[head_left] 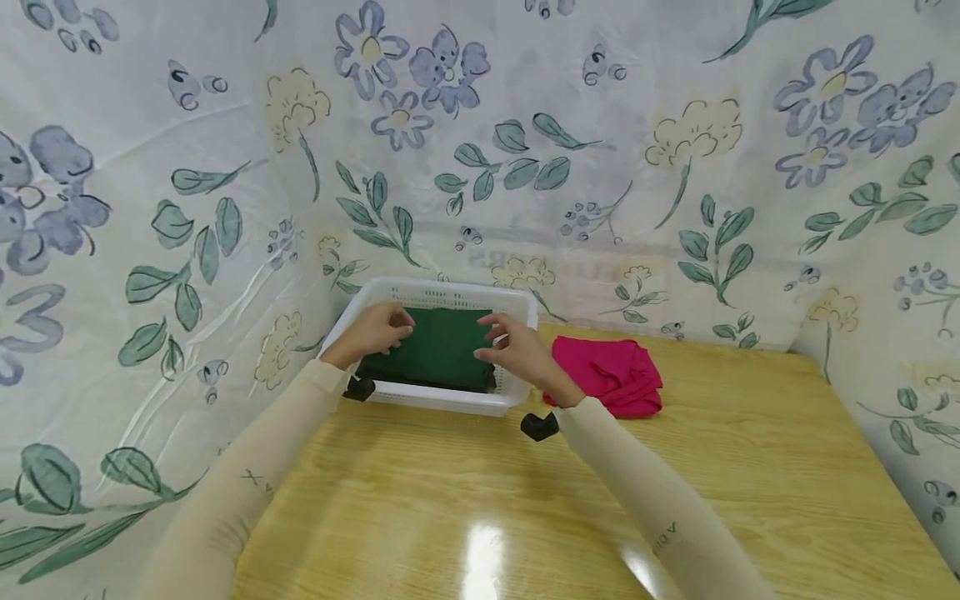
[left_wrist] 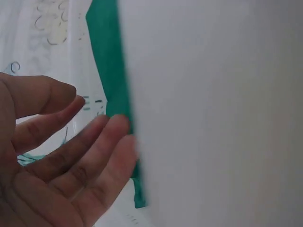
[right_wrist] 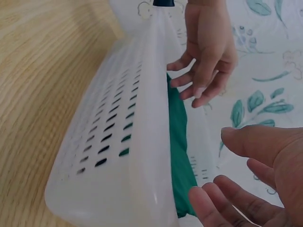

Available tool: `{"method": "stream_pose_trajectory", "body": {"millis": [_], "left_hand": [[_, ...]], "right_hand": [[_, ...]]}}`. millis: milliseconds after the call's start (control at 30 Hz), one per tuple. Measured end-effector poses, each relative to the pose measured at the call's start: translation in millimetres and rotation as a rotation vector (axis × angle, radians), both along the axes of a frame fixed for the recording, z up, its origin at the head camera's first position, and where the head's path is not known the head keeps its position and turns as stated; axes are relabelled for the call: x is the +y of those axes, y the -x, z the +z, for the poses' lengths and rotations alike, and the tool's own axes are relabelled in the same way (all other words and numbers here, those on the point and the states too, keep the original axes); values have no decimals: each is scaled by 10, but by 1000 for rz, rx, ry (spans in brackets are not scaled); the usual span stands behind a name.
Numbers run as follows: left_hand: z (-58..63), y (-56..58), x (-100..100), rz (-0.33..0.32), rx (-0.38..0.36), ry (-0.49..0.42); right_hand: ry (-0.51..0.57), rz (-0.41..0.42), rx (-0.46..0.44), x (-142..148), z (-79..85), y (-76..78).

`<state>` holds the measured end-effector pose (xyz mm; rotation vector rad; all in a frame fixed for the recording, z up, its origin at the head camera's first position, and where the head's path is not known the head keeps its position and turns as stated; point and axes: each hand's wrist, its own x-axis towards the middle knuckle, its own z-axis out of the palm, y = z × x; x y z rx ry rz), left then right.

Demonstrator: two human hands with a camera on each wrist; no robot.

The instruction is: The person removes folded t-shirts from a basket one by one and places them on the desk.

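Lying inside the white basket [head_left: 435, 398], near the middle of the head view, the green cloth [head_left: 442, 350] sits between the hands, its long axis running left to right across the frame. The left hand [head_left: 377, 327] is at its left end and the right hand [head_left: 517, 350] at its right end; neither looks clearly nearer. Both hands have thumb and fingers parted and loosely bent, gripping nothing. Fingertips of each overlap or come close to the cloth's edges in the wrist views, but whether they touch it I cannot tell. Right of the basket, just beyond the right wrist, the pink cloth [head_left: 618, 375] lies bunched on the table [head_left: 420, 483].
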<state>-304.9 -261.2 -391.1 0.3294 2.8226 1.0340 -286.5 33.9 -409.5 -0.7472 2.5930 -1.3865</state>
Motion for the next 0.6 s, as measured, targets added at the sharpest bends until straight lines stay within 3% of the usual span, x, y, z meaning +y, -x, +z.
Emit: {"method": "stream_pose_trajectory", "body": {"millis": [300, 600], "left_hand": [[20, -51, -109, 21, -60, -10], [120, 59, -137, 42, -77, -9]], "right_hand": [[-30, 28, -5, -153, -97, -18], [-39, -31, -68, -229, -80, 35]]}}
